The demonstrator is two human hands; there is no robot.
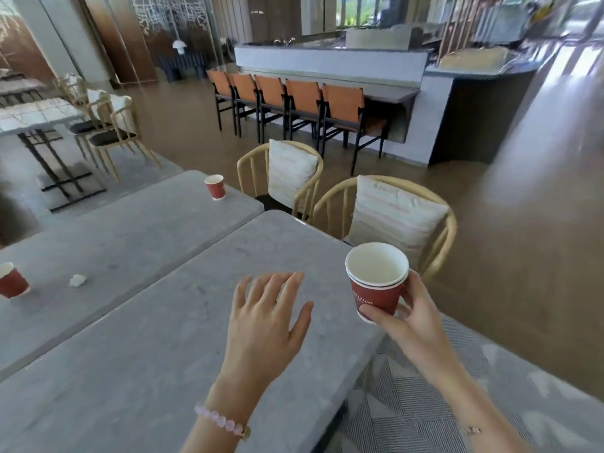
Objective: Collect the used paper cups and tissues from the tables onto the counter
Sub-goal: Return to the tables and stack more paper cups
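Where the left bench [130, 230] meets the frame edge, one red paper cup [13, 282] stands upright, partly cut off, with a crumpled white tissue [77, 280] near it; a second red cup [215, 188] stands near the far corner. A narrow seam separates this bench from the near bench [147, 354]. Above the near bench, the left grip [268, 322] hovers flat, fingers spread, holding nothing. At its right edge, the right grip [413, 322] clamps two nested red cups [376, 289], white inside.
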